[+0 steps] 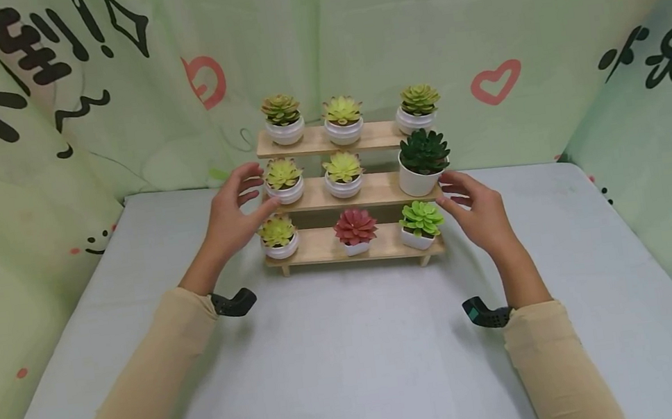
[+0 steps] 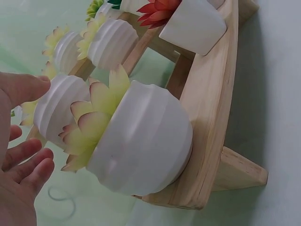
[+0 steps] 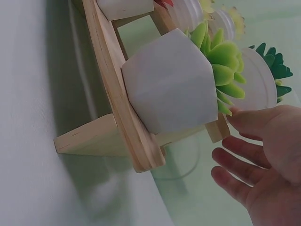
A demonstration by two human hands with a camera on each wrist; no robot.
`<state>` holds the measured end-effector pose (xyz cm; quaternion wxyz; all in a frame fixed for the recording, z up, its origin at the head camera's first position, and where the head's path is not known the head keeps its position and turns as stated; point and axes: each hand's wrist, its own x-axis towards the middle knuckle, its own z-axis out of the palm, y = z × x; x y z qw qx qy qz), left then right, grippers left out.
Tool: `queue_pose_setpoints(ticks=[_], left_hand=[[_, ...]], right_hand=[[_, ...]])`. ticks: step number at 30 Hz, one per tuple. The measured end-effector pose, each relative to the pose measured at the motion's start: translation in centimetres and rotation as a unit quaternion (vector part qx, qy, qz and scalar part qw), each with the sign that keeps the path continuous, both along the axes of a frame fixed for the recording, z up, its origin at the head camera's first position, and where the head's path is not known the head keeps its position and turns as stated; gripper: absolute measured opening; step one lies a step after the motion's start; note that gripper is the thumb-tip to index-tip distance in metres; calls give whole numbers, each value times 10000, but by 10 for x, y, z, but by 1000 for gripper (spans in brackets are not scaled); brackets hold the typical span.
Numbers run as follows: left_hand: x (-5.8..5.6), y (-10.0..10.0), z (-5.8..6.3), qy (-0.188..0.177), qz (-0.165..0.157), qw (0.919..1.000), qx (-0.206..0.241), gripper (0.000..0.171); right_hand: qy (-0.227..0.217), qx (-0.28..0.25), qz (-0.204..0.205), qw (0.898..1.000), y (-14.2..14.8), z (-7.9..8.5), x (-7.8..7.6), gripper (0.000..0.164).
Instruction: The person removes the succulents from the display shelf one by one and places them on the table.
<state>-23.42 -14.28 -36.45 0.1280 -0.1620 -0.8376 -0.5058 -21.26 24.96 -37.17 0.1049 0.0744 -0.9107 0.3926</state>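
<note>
A three-tier wooden stand (image 1: 318,245) holds several potted succulents. My left hand (image 1: 229,212) is at the middle tier's left end, beside a yellow-green succulent in a ridged white pot (image 1: 286,193). Its fingers are apart and gently bent; contact with that pot is unclear. Below it sits another yellow-green succulent (image 2: 96,120) in a ridged pot. At the middle tier's right end, my right hand (image 1: 480,213) has its thumb by the board's end and a dark green succulent in a plain white pot (image 1: 418,180). Whether it touches either cannot be told. Nearby is a bright green succulent (image 3: 225,66) in an angular pot.
A red succulent (image 1: 355,225) stands mid-way on the bottom tier. Three ridged pots with succulents, one in the middle (image 1: 344,131), line the top tier. The stand is on a white table (image 1: 342,362) near a printed green curtain (image 1: 389,28) behind.
</note>
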Motion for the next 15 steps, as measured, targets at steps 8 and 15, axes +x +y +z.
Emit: queue_pose_setpoints(ticks=[8, 15], left_hand=[[-2, 2, 1, -51, 28, 10000, 26, 66], [-5, 5, 0, -121, 24, 9999, 13, 67]], right_hand=[[-163, -75, -129, 9998, 0, -3, -5, 49], [-308, -131, -201, 9992, -1, -5, -7, 51]])
